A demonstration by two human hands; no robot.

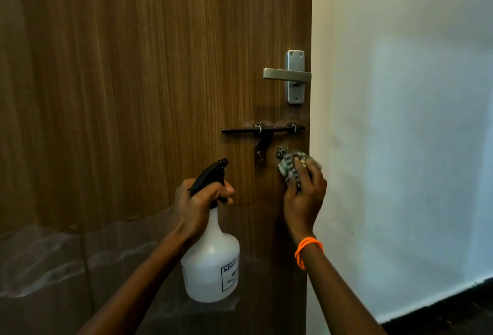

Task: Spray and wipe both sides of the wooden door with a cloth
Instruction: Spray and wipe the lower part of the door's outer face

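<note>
The brown wooden door [133,81] fills the left and middle of the view. My left hand [198,205] grips the neck of a white spray bottle [212,262] with a black trigger head, held in front of the door's lower part. My right hand [304,196], with an orange band at the wrist, presses a bunched grey checked cloth [289,165] against the door near its right edge, just below the black sliding bolt [262,129]. A silver lever handle [289,74] sits higher up.
A white wall [400,121] stands right of the door's edge, with a dark skirting and floor [453,308] at the bottom right. The door's lower part shows a glossy reflection.
</note>
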